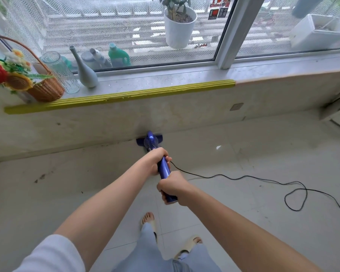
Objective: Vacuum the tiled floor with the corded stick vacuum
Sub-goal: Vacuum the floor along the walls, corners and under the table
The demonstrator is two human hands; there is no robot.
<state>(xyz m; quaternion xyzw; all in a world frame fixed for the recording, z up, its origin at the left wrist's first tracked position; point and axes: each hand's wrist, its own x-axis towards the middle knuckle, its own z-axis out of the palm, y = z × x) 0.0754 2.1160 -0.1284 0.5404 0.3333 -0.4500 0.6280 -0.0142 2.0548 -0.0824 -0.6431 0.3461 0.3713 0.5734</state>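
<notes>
Holding the blue vacuum [164,169] with both hands, left hand [157,160] far, right hand [173,188] near, fingers wrapped tight. Its head [149,138] sits at the far wall under the window. Dark specks left on the floor [47,183] look uncleaned; cord [294,190] trails right.

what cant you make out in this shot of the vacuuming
Head view only:
- Vacuum: the left hand and right hand cover much of the handle, and the body hides the middle of the floor head.
- Cord: runs off the right edge, plug unseen.
- Window stickers: small print too small to read.
</notes>
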